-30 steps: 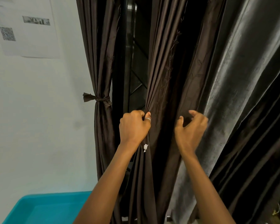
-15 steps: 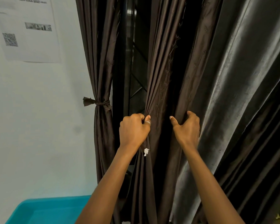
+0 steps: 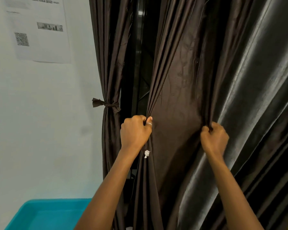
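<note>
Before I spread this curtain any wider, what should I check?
1. Left hand grips the brown curtain at its gathered edge: ok.
2. Right hand grips a bunched fold: ok.
3. Fabric between the hands stretched flat: ok.
4. White scrap clinging below the left hand: not ok.
5. Tied curtain apart from both hands: ok.
6. How the brown curtain hangs at its top, out of view: cannot tell.

Item 1: paper sheet (image 3: 40,30), upper left of the wall (image 3: 40,113). I cannot read its heading or lines, which are too blurred.
Item 2: QR code (image 3: 21,39) on the sheet's left side.
Item 3: white scrap (image 3: 146,153) on the curtain (image 3: 176,113). I make out no lettering on it.
</note>
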{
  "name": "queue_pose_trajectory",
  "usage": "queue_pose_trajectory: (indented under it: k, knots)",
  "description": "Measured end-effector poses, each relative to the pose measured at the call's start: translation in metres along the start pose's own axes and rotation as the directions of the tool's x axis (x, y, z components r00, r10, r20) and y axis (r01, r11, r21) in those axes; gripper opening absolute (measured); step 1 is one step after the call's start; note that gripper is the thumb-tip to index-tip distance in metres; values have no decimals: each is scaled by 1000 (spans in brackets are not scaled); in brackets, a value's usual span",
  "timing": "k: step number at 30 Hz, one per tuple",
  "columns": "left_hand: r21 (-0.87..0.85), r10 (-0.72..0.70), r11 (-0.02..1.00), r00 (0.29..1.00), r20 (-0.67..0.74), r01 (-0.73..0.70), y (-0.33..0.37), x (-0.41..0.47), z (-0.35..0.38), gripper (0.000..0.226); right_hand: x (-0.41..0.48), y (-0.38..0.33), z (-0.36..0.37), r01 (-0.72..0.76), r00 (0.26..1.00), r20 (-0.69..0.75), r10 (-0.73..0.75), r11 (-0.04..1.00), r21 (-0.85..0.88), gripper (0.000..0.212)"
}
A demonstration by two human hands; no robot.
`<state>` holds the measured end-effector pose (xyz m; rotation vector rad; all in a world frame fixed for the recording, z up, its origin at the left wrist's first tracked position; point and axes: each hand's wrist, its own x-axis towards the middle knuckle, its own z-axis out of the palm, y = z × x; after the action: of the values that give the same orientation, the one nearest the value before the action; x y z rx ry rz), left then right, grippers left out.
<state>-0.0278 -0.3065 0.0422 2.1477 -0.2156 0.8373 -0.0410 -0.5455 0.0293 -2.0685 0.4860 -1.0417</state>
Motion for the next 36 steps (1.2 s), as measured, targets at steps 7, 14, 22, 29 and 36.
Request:
queue_pose_trajectory:
  k: [7,14,22,29,36]
  knots:
    - [-21,44,999,999,25,-44,10,-8,15,49,-32,1,-6,170,984,-62,-168,985,17,15]
    - [-72,96,993,993,66,-91,26,-16,31,51,-73,-28,26,369,918,114,-379,924,104,41]
    - [-242,113,968,978,173,-69,16,-19,29,34,-88,-45,44,359,900,183,-396,910,206,30]
    - [-143,-77,984,975,209,108,34,-11,24,54,-99,-46,53,345,903,162,-399,895,281,20]
    - [-164,-60,982,981,187,92,28,-5,26,39,-85,-41,35,259,881,270,-389,873,413,41]
